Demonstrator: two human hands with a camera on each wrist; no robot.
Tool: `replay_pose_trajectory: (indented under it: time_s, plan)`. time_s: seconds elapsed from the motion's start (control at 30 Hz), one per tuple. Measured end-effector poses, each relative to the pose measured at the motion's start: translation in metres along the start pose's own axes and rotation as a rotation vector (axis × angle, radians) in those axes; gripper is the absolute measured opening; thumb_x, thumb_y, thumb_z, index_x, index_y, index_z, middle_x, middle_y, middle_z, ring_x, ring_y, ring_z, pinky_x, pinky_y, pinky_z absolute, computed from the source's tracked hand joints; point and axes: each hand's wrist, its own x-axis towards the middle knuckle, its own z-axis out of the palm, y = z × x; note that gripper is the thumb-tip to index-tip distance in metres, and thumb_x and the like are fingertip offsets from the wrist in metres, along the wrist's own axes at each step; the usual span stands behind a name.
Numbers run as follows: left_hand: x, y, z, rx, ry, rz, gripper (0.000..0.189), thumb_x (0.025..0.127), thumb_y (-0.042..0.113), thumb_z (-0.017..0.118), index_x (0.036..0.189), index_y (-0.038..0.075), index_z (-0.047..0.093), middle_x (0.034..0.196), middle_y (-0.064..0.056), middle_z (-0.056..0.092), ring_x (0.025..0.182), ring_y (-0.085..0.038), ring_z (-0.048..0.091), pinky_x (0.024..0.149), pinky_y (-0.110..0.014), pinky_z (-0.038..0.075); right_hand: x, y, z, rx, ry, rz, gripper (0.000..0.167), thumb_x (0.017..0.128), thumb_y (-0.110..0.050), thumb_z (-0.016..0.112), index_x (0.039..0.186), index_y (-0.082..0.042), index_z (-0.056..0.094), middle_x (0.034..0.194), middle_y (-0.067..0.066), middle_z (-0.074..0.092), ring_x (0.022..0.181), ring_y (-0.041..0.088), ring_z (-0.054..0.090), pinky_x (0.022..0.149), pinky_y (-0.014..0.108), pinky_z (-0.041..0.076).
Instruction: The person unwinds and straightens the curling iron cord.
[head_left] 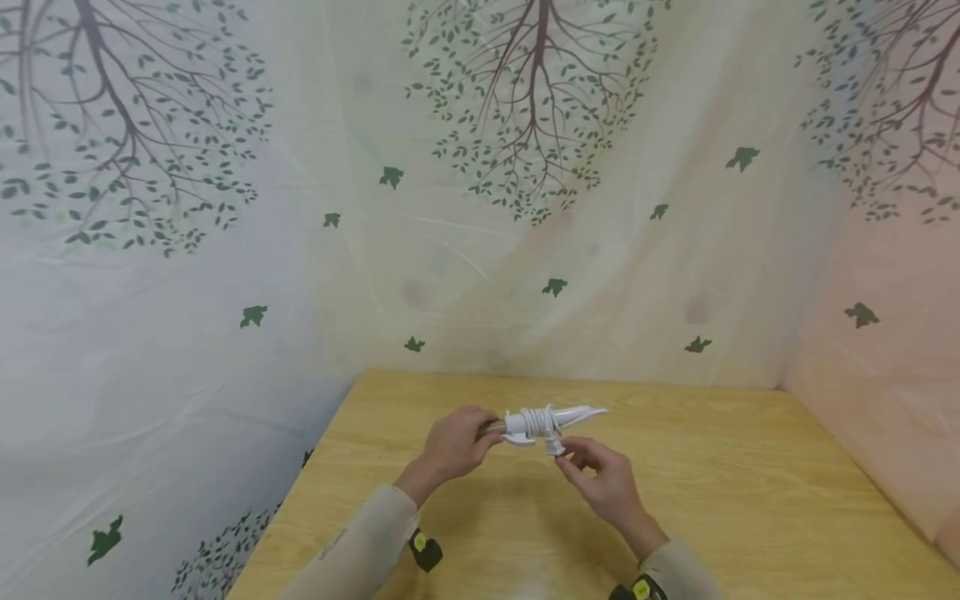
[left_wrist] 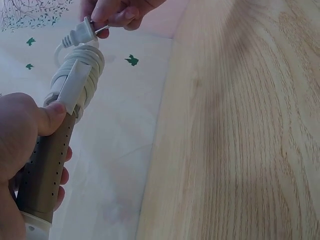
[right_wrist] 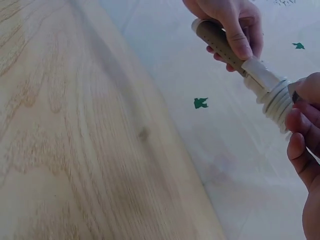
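Note:
My left hand (head_left: 455, 442) grips the brown perforated barrel (left_wrist: 47, 165) of a white-handled curling iron (head_left: 576, 415), held up over the table. In the left wrist view its thumb lies by the base of the white clip lever (left_wrist: 75, 86). A white power cord (left_wrist: 92, 72) is wound in several tight loops round the handle, whose tapered end points right in the head view. At the cord's end is a white plug (left_wrist: 80, 34), and my right hand (head_left: 603, 482) pinches it by the prong end between thumb and fingers. The right wrist view hides most of the plug behind those fingers.
Below the hands spreads a light wooden table (head_left: 735, 492). Pale cloth sheets (head_left: 480, 325) printed with trees and green leaves hang behind it and at both sides. A dark device with a yellow mark (head_left: 426, 550) is strapped to the left wrist, another (head_left: 641, 588) to the right.

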Motion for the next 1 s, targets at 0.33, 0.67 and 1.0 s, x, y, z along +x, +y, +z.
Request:
replay_pose_trajectory:
  time_s: [0.33, 0.67, 1.0]
  plan:
    - [-0.002, -0.002, 0.003, 0.005, 0.010, 0.015, 0.027, 0.091, 0.037, 0.067, 0.109, 0.016, 0.070, 0.097, 0.002, 0.069, 0.076, -0.008, 0.059, 0.061, -0.022, 0.044, 0.004, -0.006, -0.010, -0.019, 0.019, 0.007, 0.025, 0.074, 0.020, 0.070, 0.096, 0.009, 0.067, 0.075, 0.015, 0.067, 0.056, 0.015, 0.060, 0.056, 0.021, 0.051]
    - [-0.005, -0.005, 0.005, 0.010, -0.012, 0.001, 0.028, 0.091, 0.037, 0.067, 0.109, 0.016, 0.070, 0.094, 0.003, 0.068, 0.072, -0.006, 0.055, 0.060, -0.022, 0.043, 0.022, -0.013, -0.028, -0.035, -0.024, -0.033, 0.024, 0.073, 0.021, 0.070, 0.093, 0.008, 0.065, 0.075, 0.016, 0.067, 0.056, 0.017, 0.060, 0.055, 0.017, 0.048]
    - [-0.007, -0.008, 0.000, -0.016, -0.044, 0.013, 0.029, 0.092, 0.037, 0.066, 0.110, 0.015, 0.070, 0.095, 0.003, 0.068, 0.074, -0.006, 0.055, 0.062, -0.021, 0.044, 0.032, -0.013, -0.040, -0.121, -0.058, -0.033, 0.024, 0.074, 0.020, 0.070, 0.092, 0.005, 0.065, 0.073, 0.009, 0.065, 0.057, 0.009, 0.055, 0.056, 0.018, 0.047]
